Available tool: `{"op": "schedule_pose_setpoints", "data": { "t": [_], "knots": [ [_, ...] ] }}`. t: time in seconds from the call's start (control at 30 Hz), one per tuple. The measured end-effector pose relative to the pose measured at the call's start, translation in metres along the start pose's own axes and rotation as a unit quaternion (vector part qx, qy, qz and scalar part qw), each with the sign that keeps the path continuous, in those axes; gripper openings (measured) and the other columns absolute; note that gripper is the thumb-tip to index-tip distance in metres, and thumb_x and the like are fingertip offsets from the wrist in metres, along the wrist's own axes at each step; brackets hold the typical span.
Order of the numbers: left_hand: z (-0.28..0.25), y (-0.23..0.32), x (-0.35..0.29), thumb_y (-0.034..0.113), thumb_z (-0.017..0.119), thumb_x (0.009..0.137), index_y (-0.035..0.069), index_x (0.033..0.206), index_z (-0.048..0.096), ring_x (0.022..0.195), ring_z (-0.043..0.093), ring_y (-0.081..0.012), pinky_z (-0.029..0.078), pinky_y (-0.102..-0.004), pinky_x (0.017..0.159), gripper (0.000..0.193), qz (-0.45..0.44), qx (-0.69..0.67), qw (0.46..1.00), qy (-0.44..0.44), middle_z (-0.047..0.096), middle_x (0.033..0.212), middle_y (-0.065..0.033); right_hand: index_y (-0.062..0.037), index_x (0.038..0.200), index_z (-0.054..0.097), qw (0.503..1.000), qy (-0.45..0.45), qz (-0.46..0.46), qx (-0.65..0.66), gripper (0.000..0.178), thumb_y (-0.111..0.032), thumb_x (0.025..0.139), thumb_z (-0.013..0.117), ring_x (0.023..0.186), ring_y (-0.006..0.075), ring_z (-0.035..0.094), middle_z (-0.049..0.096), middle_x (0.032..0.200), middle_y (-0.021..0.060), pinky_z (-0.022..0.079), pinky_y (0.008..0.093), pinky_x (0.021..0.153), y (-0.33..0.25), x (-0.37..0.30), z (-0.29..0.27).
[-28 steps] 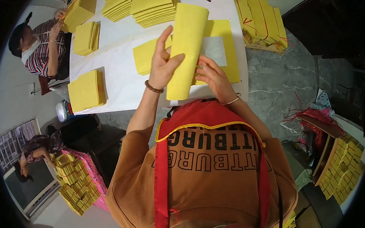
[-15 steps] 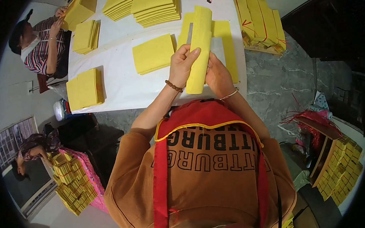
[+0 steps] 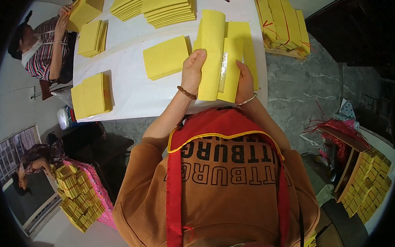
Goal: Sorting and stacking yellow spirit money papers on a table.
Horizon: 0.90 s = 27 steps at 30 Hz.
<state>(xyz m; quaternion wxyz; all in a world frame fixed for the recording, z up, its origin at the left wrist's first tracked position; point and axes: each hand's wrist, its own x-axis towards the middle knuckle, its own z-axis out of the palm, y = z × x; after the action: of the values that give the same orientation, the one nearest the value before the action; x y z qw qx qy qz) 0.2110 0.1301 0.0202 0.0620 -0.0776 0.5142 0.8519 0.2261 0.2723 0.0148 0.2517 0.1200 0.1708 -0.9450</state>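
Note:
Between my hands, above the near right part of the table, is a yellow paper sheet partly folded over. A shiny pale strip runs lengthwise between its two flaps. My left hand grips the left edge, thumb on top. My right hand pinches the right edge, thumb on the near face and fingers hidden behind. Under the held paper lie more flat yellow sheets. Just left of them rests a folded yellow stack.
The white-covered table also carries yellow stacks at the left and far side. Bundles tied with red string stand beyond its right edge. One person handles yellow paper at the far left; another bends near piled bundles.
The narrow yellow roll has been spread wider, showing the shiny strip. My right hand has moved right and down with one flap; my left hand has stayed nearly in place.

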Motion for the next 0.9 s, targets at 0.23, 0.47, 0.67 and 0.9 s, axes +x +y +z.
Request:
{"op": "schedule_pose_setpoints", "data": {
  "t": [0.23,0.47,0.67,0.9],
  "knots": [
    [-0.002,0.007,0.003,0.023,0.048,0.089,0.003,0.096,0.054,0.075,0.058,-0.0105,0.049,-0.025,0.066,0.023,-0.083,-0.122,0.989,-0.009,0.06,0.087,-0.0037,-0.0025,0.108,0.052,1.0,-0.001,-0.02,0.022,0.035,-0.028,0.086,0.042,0.092,0.0197,0.056,0.059,0.103,0.008,0.044,0.0317,0.084,0.0,0.004,-0.009],
    [-0.002,0.001,0.007,0.025,0.049,0.088,0.003,0.095,0.055,0.075,0.058,-0.0103,0.049,-0.0246,0.066,0.023,-0.076,-0.114,0.991,-0.006,0.06,0.088,-0.0033,-0.0031,0.111,0.051,0.995,0.054,-0.064,-0.06,0.039,-0.034,0.088,0.042,0.096,0.0187,0.055,0.057,0.106,0.0077,0.043,0.0308,0.085,0.001,0.001,0.002],
    [-0.004,-0.001,0.007,0.025,0.049,0.089,0.003,0.094,0.055,0.075,0.058,-0.0103,0.049,-0.0246,0.066,0.023,-0.07,-0.113,0.991,-0.016,0.06,0.088,-0.0033,-0.0061,0.116,0.046,0.999,0.033,-0.037,-0.016,0.047,-0.044,0.089,0.037,0.098,0.0183,0.053,0.053,0.111,0.0074,0.043,0.0316,0.086,-0.001,0.0,0.008],
    [0.0,0.002,0.005,0.023,0.047,0.09,0.002,0.095,0.055,0.075,0.058,-0.0113,0.049,-0.0253,0.066,0.023,-0.082,-0.118,0.99,-0.001,0.06,0.088,-0.0045,-0.0059,0.116,0.046,0.998,0.05,-0.041,-0.015,0.047,-0.043,0.089,0.037,0.098,0.0183,0.053,0.054,0.108,0.0072,0.043,0.0319,0.085,0.002,0.002,0.001]
  ]
}}
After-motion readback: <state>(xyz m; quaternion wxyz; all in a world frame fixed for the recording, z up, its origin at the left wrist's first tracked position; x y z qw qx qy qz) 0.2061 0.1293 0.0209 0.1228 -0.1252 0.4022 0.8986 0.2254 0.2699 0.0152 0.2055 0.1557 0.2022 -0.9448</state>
